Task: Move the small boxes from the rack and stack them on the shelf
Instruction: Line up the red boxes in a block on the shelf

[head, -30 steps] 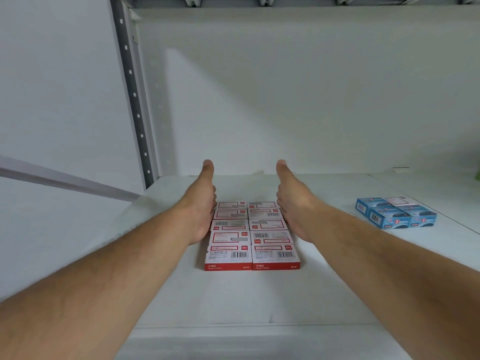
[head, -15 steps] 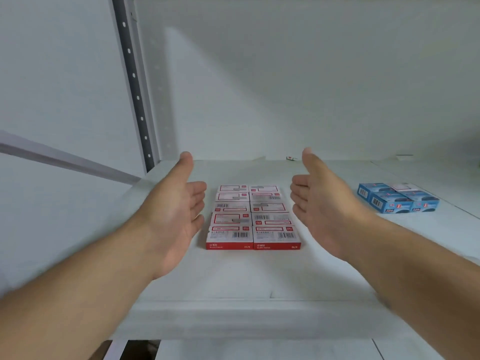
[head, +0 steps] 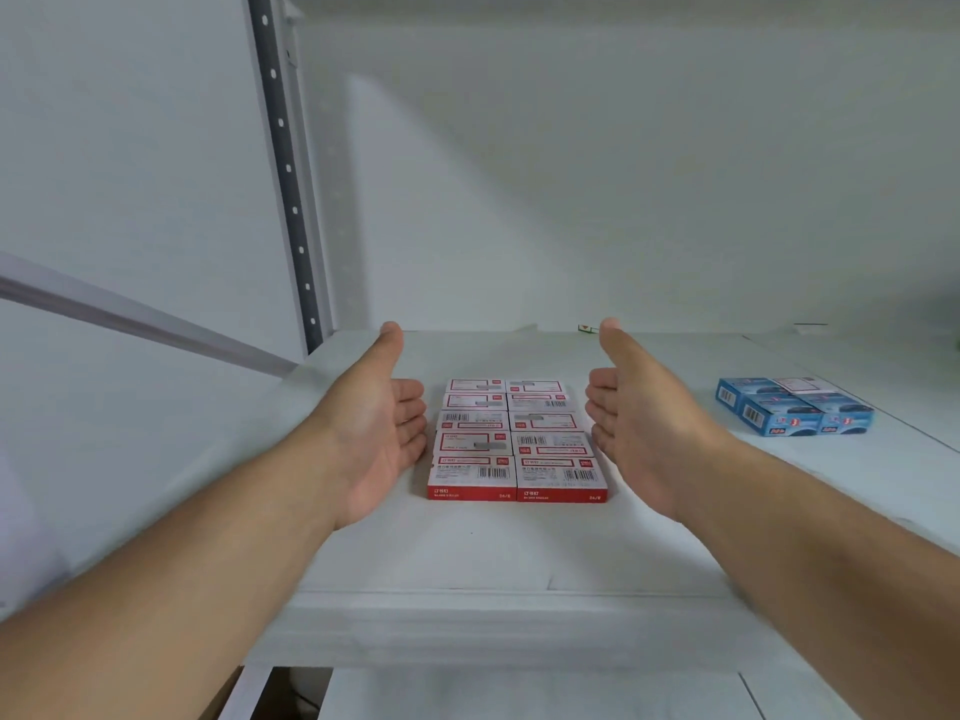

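Both hands have drawn back and apart from the red and white boxes since a second ago, when they pressed against the sides of the block with thumbs up; half a second ago they were already clear and have changed little since. At centre left of the frame the left hand (head: 374, 423) is spread loosely, palm turned inward, thumb pointing up and away, fingers slightly curled and holding nothing. Its fingertips (head: 415, 418) lie just beside the left edge of the boxes; whether they touch cannot be told. At centre right the right hand (head: 644, 423) mirrors it, spread and empty, palm inward, thumb raised, its fingertips (head: 597, 407) just beside the right edge of the block. Bare forearms run from both hands to the lower corners of the frame.

Between the hands, at centre frame, the red and white boxes (head: 517, 441) lie flat on the white shelf (head: 493, 553) in two columns of five, packed edge to edge, with barcodes and red front faces toward the camera. At right of the frame, well apart from them, a small group of blue boxes (head: 795, 407) sits on the same shelf. A grey upright post (head: 285, 163) with a row of holes rises at upper left, beside the pale back wall (head: 597, 174).
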`<state>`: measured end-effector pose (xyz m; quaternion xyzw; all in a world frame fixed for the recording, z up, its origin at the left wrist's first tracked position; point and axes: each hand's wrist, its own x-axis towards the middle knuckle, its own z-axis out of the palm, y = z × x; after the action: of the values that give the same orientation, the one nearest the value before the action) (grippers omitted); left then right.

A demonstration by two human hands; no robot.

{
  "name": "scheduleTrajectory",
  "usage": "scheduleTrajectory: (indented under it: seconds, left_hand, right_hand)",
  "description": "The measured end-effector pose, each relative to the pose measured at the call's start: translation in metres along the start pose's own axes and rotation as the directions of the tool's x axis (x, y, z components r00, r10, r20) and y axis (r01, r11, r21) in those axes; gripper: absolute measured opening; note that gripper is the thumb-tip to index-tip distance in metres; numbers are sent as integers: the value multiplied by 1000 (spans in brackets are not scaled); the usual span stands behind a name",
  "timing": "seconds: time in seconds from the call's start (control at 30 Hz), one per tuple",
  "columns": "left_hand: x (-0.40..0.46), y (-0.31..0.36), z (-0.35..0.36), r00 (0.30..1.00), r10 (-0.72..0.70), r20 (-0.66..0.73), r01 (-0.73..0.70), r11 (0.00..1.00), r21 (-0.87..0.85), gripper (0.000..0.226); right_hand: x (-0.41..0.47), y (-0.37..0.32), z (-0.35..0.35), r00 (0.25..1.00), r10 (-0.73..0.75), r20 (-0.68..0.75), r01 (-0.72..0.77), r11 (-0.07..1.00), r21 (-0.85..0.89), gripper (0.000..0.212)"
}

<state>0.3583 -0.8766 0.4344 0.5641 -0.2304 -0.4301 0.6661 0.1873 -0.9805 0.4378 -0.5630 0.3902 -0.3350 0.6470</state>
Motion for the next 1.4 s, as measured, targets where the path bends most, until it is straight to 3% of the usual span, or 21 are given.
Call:
scheduleTrajectory:
  seconds: [0.1,0.23,0.37,0.43,0.5,0.53,0.6,0.63,0.7,0.77,0.97,1.4]
  left_hand:
    - [7,6,2,999,-36,24,35,999,20,96]
    - [11,5,2,995,-55,86,48,996,79,97]
    - [7,5,0,993,-42,108,30,994,107,95]
    - [-7,3,-1,995,44,89,-62,975,211,78]
    - [-28,-4,-6,976,196,94,-217,863,456,30]
    - [-39,-9,-9,956,266,123,-286,761,583,16]
    - [-53,-21,-19,917,351,190,-362,529,767,16]
    - [-57,-28,-22,901,380,211,-368,410,835,23]
    - [-56,-36,-23,870,427,246,-353,193,915,29]
    - [-53,-37,-20,864,435,253,-328,105,939,31]
    - [-45,-35,-19,852,475,221,-285,68,956,22]
    - [-39,-36,-18,847,503,174,-260,105,960,15]
  right_hand:
    - [-3,-5,1,999,6,35,-6,1000,-23,68]
    - [-4,-9,6,998,54,35,-52,997,-56,42]
    - [-4,-6,3,996,5,84,-3,1000,-23,48]
    - [-1,0,-5,996,-41,73,50,991,-122,54]
    - [-6,6,-15,991,-120,64,135,929,-345,54]
    - [-13,10,-22,978,-186,97,209,853,-479,42]
    - [-30,18,-39,935,-301,186,338,606,-720,24]
    - [-37,22,-46,911,-338,235,381,476,-792,25]
    - [-44,26,-49,884,-352,307,420,315,-851,25]
    - [-41,30,-49,873,-349,341,426,205,-881,23]
    - [-32,31,-47,849,-415,326,412,137,-901,16]
    - [-26,30,-38,851,-428,305,399,148,-905,18]
